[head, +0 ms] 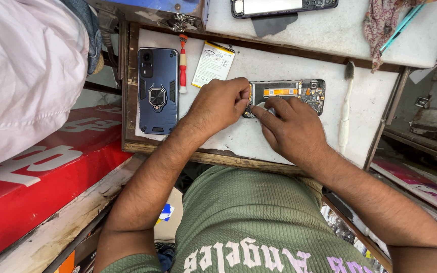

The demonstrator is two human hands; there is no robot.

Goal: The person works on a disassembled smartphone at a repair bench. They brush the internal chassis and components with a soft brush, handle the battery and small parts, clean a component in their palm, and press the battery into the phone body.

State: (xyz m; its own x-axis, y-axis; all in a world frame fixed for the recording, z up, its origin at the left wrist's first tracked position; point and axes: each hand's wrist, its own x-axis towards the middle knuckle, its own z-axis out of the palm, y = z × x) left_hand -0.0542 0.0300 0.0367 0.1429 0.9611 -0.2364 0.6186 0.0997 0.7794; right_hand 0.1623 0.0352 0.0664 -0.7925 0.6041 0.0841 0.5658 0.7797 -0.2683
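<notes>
An opened phone body (293,92) with its circuit boards and an orange strip showing lies on the white worktop (259,60). My left hand (217,105) pinches something thin at the phone's left end; what it holds is too small to tell. My right hand (290,127) rests on the near edge of the phone, its index finger pressing down beside the left hand's fingertips. The phone's lower left part is hidden under both hands.
A dark blue phone case (158,90) with a ring holder lies at the left, next to a red-handled screwdriver (182,63) and a flat white battery (213,63). A toothbrush (346,103) lies at the right. Another phone (284,6) sits on the far shelf.
</notes>
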